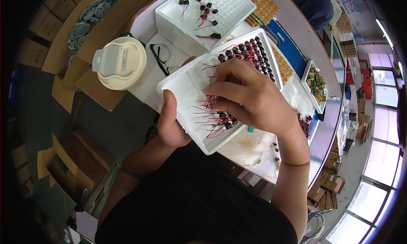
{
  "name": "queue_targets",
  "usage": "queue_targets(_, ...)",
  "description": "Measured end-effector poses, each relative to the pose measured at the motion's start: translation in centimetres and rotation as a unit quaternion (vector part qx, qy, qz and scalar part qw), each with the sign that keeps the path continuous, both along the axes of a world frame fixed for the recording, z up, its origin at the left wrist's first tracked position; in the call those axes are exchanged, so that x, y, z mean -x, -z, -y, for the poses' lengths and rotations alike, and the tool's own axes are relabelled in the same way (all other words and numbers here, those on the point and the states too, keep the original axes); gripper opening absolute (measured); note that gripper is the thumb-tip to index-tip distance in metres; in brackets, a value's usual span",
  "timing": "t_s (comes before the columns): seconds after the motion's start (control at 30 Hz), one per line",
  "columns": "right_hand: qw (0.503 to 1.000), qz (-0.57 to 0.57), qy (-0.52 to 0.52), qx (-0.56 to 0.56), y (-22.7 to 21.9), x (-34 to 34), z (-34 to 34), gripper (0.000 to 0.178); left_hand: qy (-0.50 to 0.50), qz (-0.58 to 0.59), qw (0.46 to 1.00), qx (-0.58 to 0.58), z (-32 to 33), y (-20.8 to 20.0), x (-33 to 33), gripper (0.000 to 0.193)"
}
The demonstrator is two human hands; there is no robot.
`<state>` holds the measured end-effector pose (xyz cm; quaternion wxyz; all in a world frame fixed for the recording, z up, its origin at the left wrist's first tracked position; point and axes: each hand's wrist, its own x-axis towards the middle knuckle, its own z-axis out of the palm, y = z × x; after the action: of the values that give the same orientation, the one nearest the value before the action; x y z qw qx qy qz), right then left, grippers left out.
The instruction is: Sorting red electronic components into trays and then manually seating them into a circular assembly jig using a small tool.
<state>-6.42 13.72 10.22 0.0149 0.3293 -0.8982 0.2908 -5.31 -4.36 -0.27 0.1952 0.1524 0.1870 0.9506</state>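
Near left, the left hand grips the white tray of wired black parts. Over it, the right hand bunches narrowly, its hold unclear, apparently arranging them; next calls for separating wires gently.

White rectangular foam tray: plain. Small black cylindrical components: leads are red and black. White foam block: bears a regular dimpled grid. Cream round plastic container: top piece is grey. Golden-tan flat boards: show repeating rows.
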Motion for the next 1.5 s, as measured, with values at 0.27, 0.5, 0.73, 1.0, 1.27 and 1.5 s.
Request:
queue_targets(0.27,0.980,-0.142,-0.032,0.133,2.7,3.2,-2.0,0.022,-0.013,0.069,0.998,-0.011,0.7,0.2,0.4,0.092)
queue_targets(0.5,0.940,-0.019,0.233,0.248,1.7,12.7,-5.1,0.018,0.016,0.089,0.995,0.041,0.4,0.9,-0.3,0.091)
queue_targets(0.73,0.999,-0.026,0.034,0.032,-1.0,12.7,-3.8,0.027,0.012,0.108,0.994,-0.001,0.3,1.5,-0.6,0.090)
queue_targets(1.0,0.999,-0.015,-0.043,0.020,0.1,5.6,-4.8,0.035,0.018,0.089,0.995,-0.029,0.4,1.7,0.0,0.090)
queue_targets(1.27,0.958,0.060,0.090,0.266,4.6,6.5,-5.7,0.020,0.038,0.095,0.994,-0.040,1.2,2.0,-0.3,0.082)
queue_targets(1.5,0.933,0.006,0.169,0.316,1.9,14.2,-4.7,0.020,0.020,0.088,0.995,0.033,0.5,1.9,-1.5,0.087)
